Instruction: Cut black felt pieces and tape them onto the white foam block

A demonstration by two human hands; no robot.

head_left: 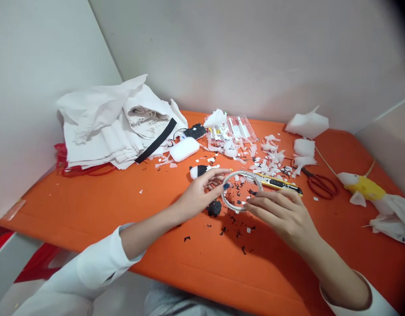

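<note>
White ring (232, 207), ctr-right of frame: L hand (205, 192) grips left rim, R hand (284, 214) holds lower-right rim w/ fingertips; yellow cutter (277, 182) nr R hand, blk scraps (223, 231) lower ctr.

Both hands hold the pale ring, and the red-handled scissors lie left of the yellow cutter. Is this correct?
No: the head view shows the red-handled scissors right of the yellow cutter. The left hand and right hand do hold the pale ring.

1 heap of white sheets (100, 118) lies at left; red-handled scissors (313, 178) near 1 yellow-and-white figure (363, 186).
</note>
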